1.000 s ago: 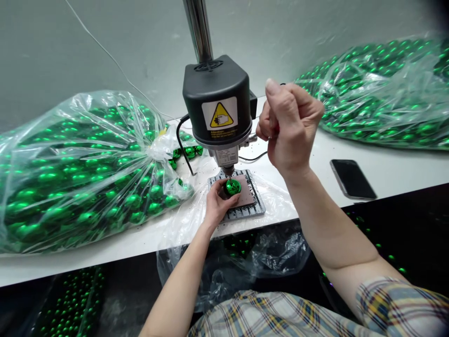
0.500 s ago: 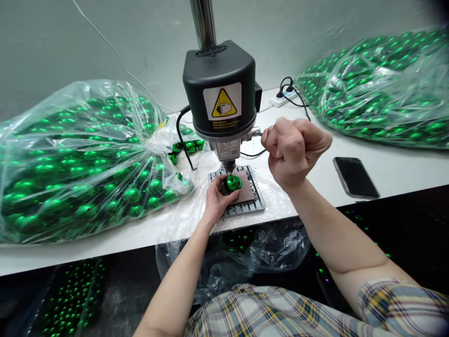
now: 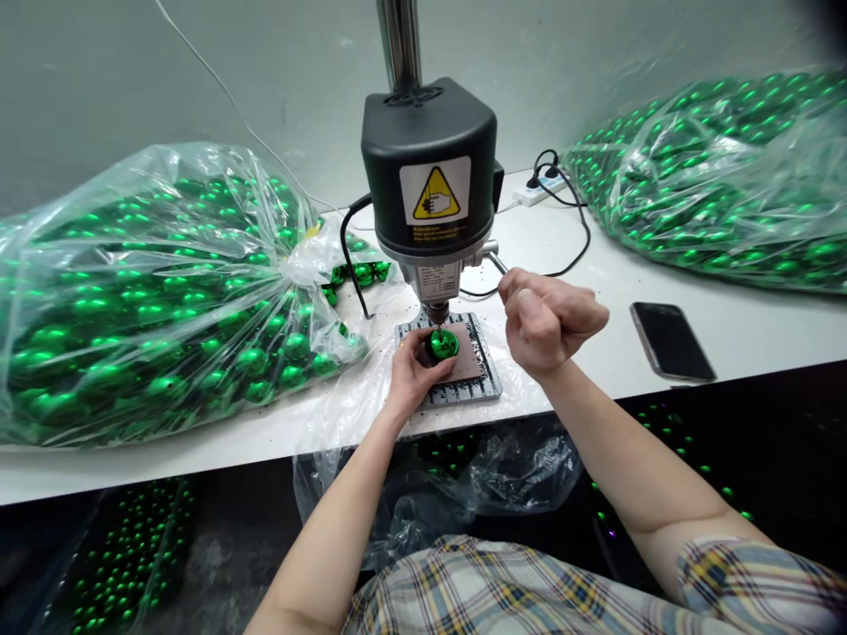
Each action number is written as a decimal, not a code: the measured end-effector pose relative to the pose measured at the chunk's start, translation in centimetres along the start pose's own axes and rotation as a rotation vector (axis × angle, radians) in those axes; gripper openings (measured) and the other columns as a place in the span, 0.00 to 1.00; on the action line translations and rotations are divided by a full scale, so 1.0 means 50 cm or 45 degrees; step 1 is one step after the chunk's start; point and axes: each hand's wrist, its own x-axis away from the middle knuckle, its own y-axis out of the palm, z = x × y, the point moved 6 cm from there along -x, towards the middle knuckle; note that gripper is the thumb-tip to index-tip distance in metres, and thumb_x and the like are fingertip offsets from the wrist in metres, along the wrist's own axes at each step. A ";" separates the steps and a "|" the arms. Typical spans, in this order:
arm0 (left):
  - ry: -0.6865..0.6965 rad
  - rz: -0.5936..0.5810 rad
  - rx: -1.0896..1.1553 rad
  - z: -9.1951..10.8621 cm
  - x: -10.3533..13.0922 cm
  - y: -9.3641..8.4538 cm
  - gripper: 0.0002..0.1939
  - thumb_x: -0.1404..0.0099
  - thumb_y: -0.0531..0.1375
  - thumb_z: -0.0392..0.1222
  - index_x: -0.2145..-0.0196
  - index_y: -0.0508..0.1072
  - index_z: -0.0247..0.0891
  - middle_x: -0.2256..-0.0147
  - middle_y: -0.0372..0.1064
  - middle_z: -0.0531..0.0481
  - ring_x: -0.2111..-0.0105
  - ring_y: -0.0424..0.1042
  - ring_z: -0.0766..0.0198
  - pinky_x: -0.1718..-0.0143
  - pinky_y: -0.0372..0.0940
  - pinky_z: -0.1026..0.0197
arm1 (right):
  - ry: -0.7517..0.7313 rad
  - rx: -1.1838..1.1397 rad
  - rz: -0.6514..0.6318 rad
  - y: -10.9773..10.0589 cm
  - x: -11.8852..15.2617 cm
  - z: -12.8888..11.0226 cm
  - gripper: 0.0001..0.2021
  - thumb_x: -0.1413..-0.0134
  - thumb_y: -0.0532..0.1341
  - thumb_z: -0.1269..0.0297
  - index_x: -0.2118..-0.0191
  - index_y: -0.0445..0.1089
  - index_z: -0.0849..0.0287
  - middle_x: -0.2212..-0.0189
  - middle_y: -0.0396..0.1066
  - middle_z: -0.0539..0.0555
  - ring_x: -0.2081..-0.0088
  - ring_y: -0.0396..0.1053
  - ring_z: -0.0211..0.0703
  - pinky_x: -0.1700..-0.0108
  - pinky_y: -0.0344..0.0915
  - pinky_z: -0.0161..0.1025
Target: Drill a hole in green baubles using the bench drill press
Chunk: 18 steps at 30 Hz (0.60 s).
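My left hand (image 3: 418, 370) pinches a shiny green ball (image 3: 443, 344) between thumb and fingers. The ball rests on a pinkish pad (image 3: 468, 353) over the slotted grey base (image 3: 490, 384) of a small bench drill press (image 3: 429, 168). Directly above the ball is the drill chuck (image 3: 438, 311), its bit reaching down to the ball's top; whether it has gone in I cannot tell. My right hand (image 3: 552, 322) is wrapped in a fist around the feed lever (image 3: 498, 259), whose outer end is hidden inside the fingers. Dark specks lie scattered over the base and pad.
A tied clear bag of green balls (image 3: 165, 309) fills the table's left side; another bag (image 3: 721, 185) lies back right. A phone (image 3: 673, 341) lies near the front edge. A power strip (image 3: 541, 189) sits behind. Clear plastic (image 3: 522, 467) hangs below the table edge.
My right hand has come down a little and inward with the lever. My left hand still holds the ball in place under the bit. The whole view has shifted slightly.
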 end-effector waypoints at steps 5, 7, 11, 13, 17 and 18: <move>-0.023 0.001 0.026 -0.003 -0.006 0.006 0.28 0.46 0.75 0.43 0.50 0.73 0.38 0.54 0.76 0.44 0.52 0.76 0.53 0.47 0.70 0.51 | 0.259 0.044 0.236 0.025 -0.070 0.009 0.28 0.41 0.64 0.61 0.82 0.46 0.58 0.87 0.45 0.45 0.84 0.43 0.30 0.80 0.44 0.39; -0.010 0.015 0.030 0.009 0.000 0.007 0.27 0.46 0.74 0.43 0.50 0.73 0.39 0.54 0.76 0.44 0.53 0.76 0.54 0.48 0.71 0.51 | 0.380 0.061 0.264 0.042 -0.114 0.022 0.27 0.42 0.65 0.59 0.83 0.50 0.56 0.88 0.47 0.44 0.85 0.45 0.31 0.82 0.44 0.39; 0.020 0.120 -0.314 0.065 0.064 -0.031 0.24 0.47 0.74 0.41 0.54 0.73 0.40 0.57 0.75 0.45 0.55 0.75 0.51 0.51 0.70 0.51 | 0.512 0.007 0.240 0.062 -0.168 0.051 0.27 0.41 0.64 0.55 0.82 0.49 0.54 0.88 0.45 0.44 0.86 0.42 0.31 0.85 0.41 0.40; 0.012 -0.051 -0.513 0.096 0.108 -0.054 0.25 0.50 0.75 0.44 0.56 0.74 0.41 0.59 0.74 0.45 0.57 0.73 0.50 0.56 0.69 0.52 | 0.522 0.005 0.209 0.064 -0.173 0.058 0.28 0.40 0.64 0.51 0.82 0.48 0.54 0.88 0.45 0.44 0.86 0.42 0.31 0.85 0.41 0.40; -0.027 -0.491 -0.579 0.126 0.132 -0.115 0.25 0.46 0.74 0.54 0.54 0.75 0.44 0.59 0.77 0.46 0.60 0.74 0.51 0.61 0.68 0.56 | 0.509 -0.075 0.237 0.058 -0.165 0.057 0.26 0.45 0.68 0.56 0.83 0.53 0.53 0.88 0.46 0.44 0.86 0.44 0.32 0.86 0.41 0.41; -0.040 -0.402 -0.604 0.126 0.106 -0.145 0.19 0.39 0.69 0.53 0.55 0.75 0.44 0.58 0.77 0.46 0.59 0.75 0.52 0.59 0.68 0.55 | 0.517 -0.085 0.259 0.056 -0.163 0.056 0.25 0.46 0.69 0.57 0.83 0.54 0.53 0.88 0.47 0.44 0.86 0.44 0.32 0.86 0.40 0.41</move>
